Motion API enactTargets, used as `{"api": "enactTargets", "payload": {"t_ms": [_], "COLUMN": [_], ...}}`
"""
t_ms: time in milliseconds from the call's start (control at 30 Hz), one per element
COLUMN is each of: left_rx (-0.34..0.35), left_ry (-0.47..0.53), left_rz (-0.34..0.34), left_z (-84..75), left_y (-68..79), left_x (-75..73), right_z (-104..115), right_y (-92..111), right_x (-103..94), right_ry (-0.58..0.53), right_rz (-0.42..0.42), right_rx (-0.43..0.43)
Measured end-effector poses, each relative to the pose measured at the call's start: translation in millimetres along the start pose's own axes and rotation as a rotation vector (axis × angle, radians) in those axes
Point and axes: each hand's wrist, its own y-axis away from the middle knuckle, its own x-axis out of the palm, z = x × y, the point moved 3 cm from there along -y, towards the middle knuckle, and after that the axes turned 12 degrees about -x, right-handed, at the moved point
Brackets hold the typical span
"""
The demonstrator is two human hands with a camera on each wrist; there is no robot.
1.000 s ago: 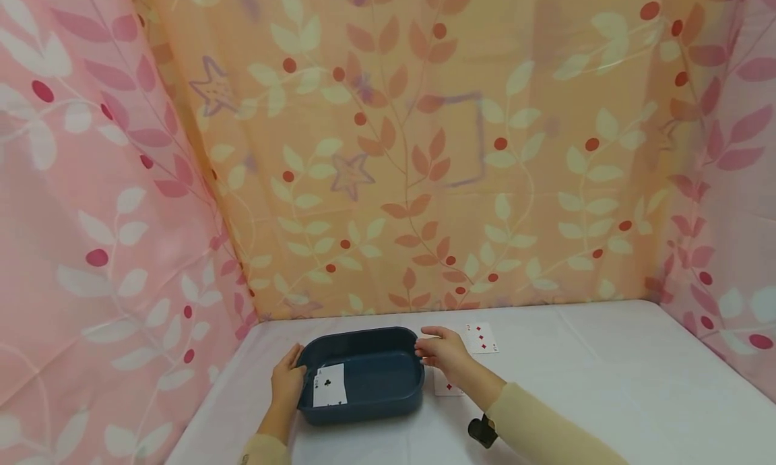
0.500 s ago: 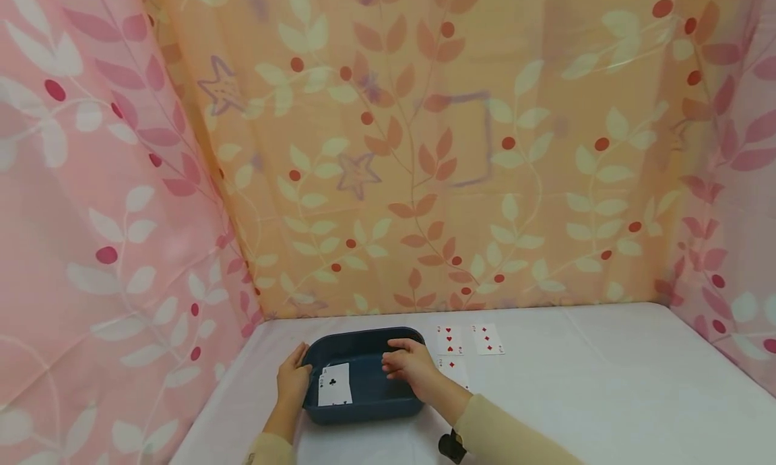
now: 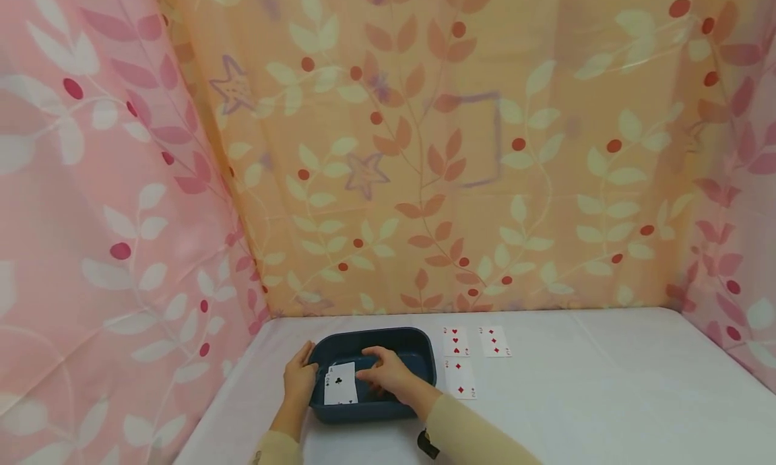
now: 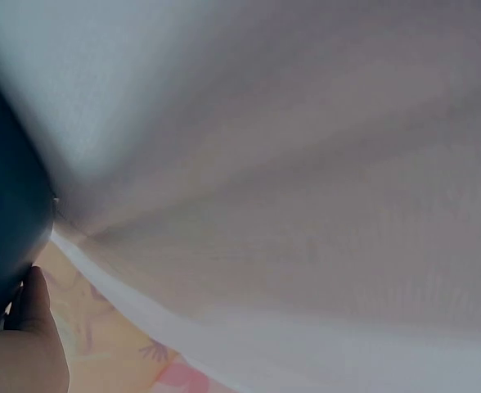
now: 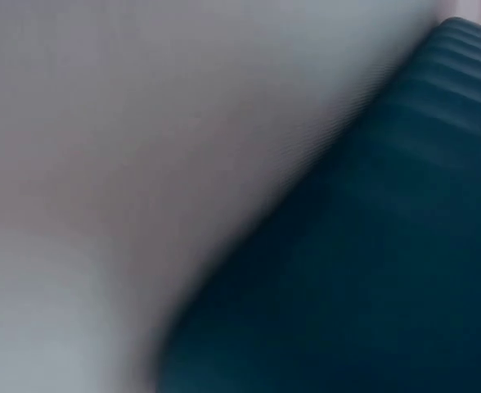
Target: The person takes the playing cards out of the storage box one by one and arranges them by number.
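Note:
A dark blue rectangular basin sits on the white-covered table. My left hand grips its left rim, thumb on top and fingers along the outer side; in the left wrist view my left fingers lie against the basin wall. A small stack of playing cards, a club on top, lies at the left inside the basin. My right hand is over the basin, fingers loosely bent, fingertips just right of the cards. Only the basin's outer side shows in the right wrist view, without the hand.
Right of the basin lie three face-up cards: a hearts card, a diamonds card and a two of diamonds. A yellow patterned curtain hangs behind the table, with a pink curtain on the left.
My right hand has moved left from the basin's right rim to over the basin, beside the stacked cards, uncovering the cards on the table. My left hand stays on the left rim.

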Motion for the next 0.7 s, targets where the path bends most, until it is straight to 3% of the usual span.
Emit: {"api": "enactTargets", "payload": {"t_ms": [333,467,700], "left_rx": [0.004,0.008,0.004], "left_ry": [-0.011,-0.03,-0.016], "left_rz": [-0.027,-0.033,-0.037], "left_z": [-0.6,-3.6,-4.0], "left_y": [0.6,0.0,-1.9], "left_x": [3.5,1.6,0.7], "right_z": [-20,-19,-20], "right_y": [-20,-28,-36], "right_x": [15.0,19.9,27.9], "right_ry": [0.375,0.535,0.649], "right_rz": [0.22,0.254,0.295], "right_rx": [-0.063,-0.066,-0.03]}}
